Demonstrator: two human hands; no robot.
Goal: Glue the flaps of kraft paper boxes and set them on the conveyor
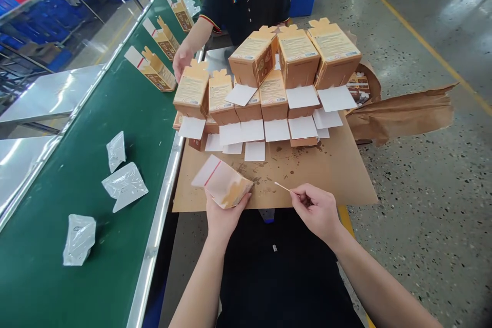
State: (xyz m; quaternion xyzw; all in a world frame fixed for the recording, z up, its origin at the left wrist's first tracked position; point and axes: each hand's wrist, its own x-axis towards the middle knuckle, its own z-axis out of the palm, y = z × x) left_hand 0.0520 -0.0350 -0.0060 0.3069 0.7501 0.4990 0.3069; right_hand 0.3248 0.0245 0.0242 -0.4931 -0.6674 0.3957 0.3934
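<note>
My left hand (pixel 226 218) is wrapped around a small carton (pixel 226 184), its white flap with a red strip pointing up and left. Between the thumb and fingers of my right hand (pixel 313 209) is a thin cotton swab (pixel 282 186), its white tip toward the carton but apart from it. Both hands are over the near edge of a brown cardboard-covered table (pixel 338 169) with dark wet-looking spots. Just beyond them, several stacked cartons (pixel 295 56) lie on their sides with white flaps hanging toward me.
Left of the table runs a green conveyor belt (pixel 111 236) with a metal edge, bearing several clear plastic packets (pixel 125 184) and open upright cartons (pixel 154 69). A co-worker's hand (pixel 183 59) is beside the stack. Torn brown paper (pixel 407 113) sticks out at the right.
</note>
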